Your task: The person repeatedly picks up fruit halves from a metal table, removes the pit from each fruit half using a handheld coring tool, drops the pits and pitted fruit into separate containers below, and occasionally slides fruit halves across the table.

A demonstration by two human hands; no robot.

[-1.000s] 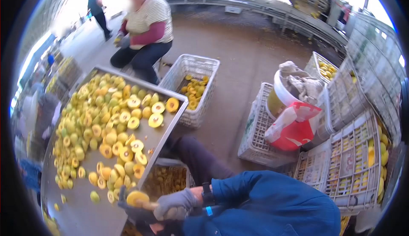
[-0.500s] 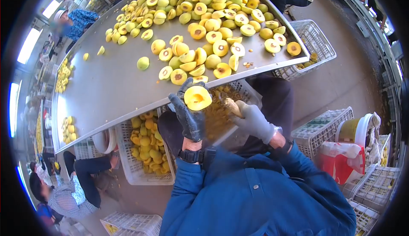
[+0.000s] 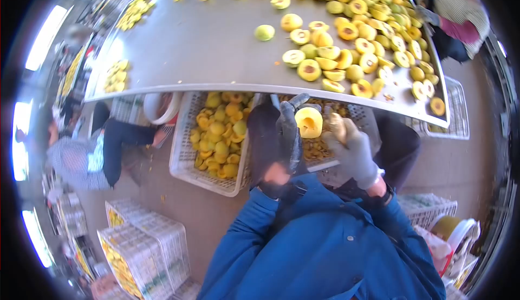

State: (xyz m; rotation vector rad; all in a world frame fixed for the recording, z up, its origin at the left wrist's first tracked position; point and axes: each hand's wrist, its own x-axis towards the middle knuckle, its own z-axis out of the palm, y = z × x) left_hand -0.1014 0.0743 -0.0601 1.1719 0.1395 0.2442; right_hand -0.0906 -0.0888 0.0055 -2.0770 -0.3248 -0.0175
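My left hand (image 3: 290,137), in a dark glove, grips a yellow peach half (image 3: 309,123) with its hollowed cut side showing. Close to its right, my right hand (image 3: 355,153) wears a grey glove and is closed around the pale handle of a small tool (image 3: 338,128); the tool's working end cannot be made out. Both hands are in front of the table edge, over a crate of brown pits and scraps (image 3: 319,149). On the metal table (image 3: 206,45) lie many peach halves (image 3: 325,64), several with pits still in them.
Left of my knees stands a white crate (image 3: 181,143) of pitted halves. Stacked crates (image 3: 146,251) are at lower left. A bucket (image 3: 452,229) and crates stand at right. One person (image 3: 455,18) works at the table's far right; another (image 3: 86,153) sits at left.
The view has turned left, so the table and crates sit farther right in it. My left hand still holds the peach half, and my right hand with the tool is nearer to it.
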